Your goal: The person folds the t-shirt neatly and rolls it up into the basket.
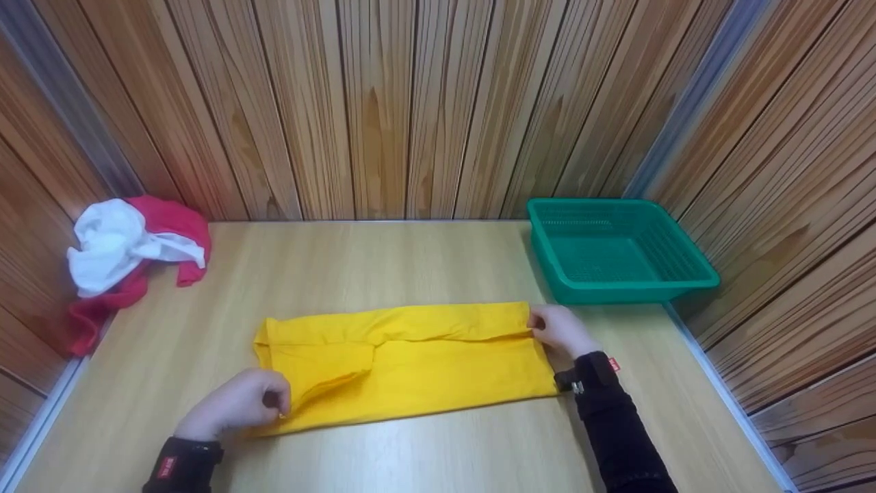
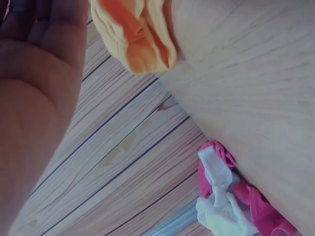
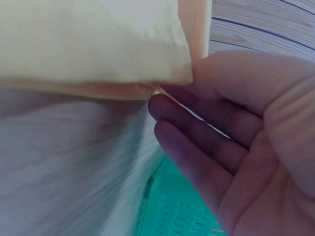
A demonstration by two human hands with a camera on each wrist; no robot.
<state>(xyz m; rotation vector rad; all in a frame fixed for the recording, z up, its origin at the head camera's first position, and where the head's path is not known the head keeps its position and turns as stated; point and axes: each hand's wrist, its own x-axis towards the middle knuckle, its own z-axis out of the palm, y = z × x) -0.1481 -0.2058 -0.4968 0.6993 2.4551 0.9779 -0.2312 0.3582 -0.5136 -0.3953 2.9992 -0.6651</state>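
Note:
A yellow T-shirt (image 1: pixel 438 370), folded into a long band, lies across the table. At its left end a short sleeve-like flap (image 1: pixel 321 363) lies folded over the band, its lower edge raised. My left hand (image 1: pixel 239 404) pinches the cloth at the near left end, thumb and forefinger together; its fingertips are out of frame in the left wrist view. At the far right corner, my right hand (image 1: pixel 561 330) pinches the stitched edge between thumb and forefinger. The right wrist view shows its other fingers (image 3: pixel 192 147) loosely bent below the cloth.
A green plastic basket (image 1: pixel 558 287) stands at the back right, just beyond my right hand. In the back left corner a white cloth (image 1: pixel 109 239) lies crumpled on a red one (image 1: pixel 181 229). Wood-patterned walls (image 1: pixel 383 109) enclose the table (image 1: pixel 410 459) at the back and sides.

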